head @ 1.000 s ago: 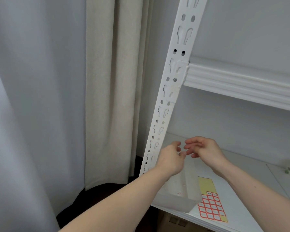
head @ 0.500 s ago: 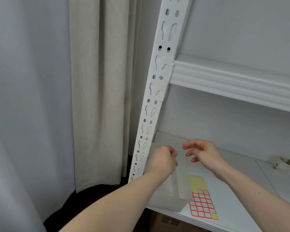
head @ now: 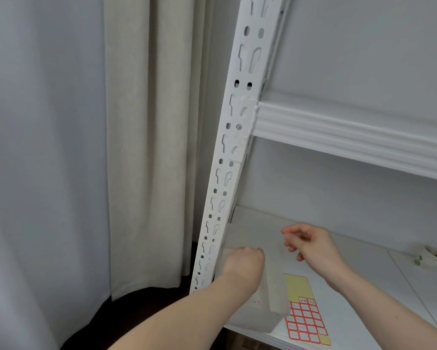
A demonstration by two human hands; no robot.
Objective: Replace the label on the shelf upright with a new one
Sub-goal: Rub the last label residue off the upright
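Observation:
The white slotted shelf upright [head: 234,152] leans from top right to bottom left. A pale rectangular patch [head: 239,145] lies on it where the upper shelf beam meets it. My left hand [head: 242,263] hangs over a translucent white bin [head: 275,294] on the lower shelf, fingers curled down and closed; nothing shows in them. My right hand [head: 311,245] hovers just right of the bin, fingers loosely spread and holding nothing. A yellow sheet of red-bordered labels [head: 304,319] lies flat beside the bin.
The upper shelf beam [head: 351,140] runs right from the upright. The white lower shelf board [head: 364,286] carries a small round white object [head: 432,256] at the far right. A beige curtain [head: 149,147] and a grey curtain hang to the left.
My hands touched at the fingertips a second ago and have since parted. The left hand dropped down over the bin and closed; the right hand stayed near its place with fingers apart.

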